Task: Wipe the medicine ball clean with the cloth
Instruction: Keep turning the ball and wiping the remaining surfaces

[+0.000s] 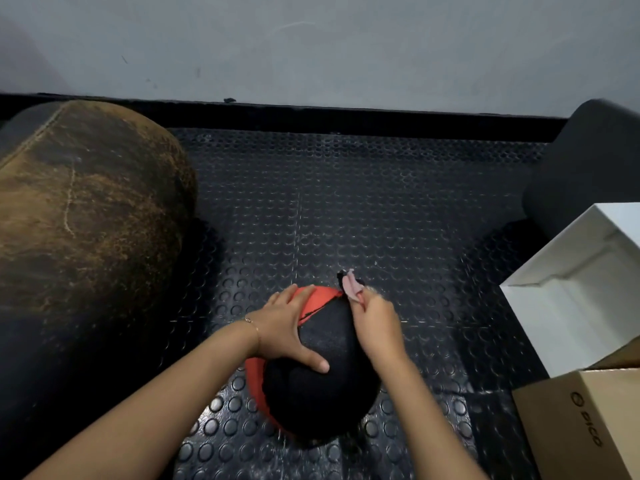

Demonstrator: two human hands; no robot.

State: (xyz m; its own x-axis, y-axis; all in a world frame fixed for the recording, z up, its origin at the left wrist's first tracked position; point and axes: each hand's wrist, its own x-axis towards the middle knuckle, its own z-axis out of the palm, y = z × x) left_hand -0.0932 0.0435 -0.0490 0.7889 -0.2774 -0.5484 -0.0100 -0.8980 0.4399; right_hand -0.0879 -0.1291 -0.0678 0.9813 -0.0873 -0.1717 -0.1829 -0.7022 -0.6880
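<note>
Pale pink crumpled cloth (351,285) is pinched tight in the right hand (379,325), pressed against the far right shoulder of the round black-and-red medicine ball (322,389), while the left hand (285,330) lies spread flat on the ball's top, fingers apart, apparently steadying it so it won't roll under the rubbing. The ball sits on black studded rubber floor matting (363,209), a worn brown leather bag (86,209) at left, white box (581,282) and cardboard carton (588,420) at right, grey wall (311,46) behind.

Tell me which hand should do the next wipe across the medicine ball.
The right hand: it grips the cloth at the medicine ball's far edge. The left hand lies flat on top, steadying it.
</note>
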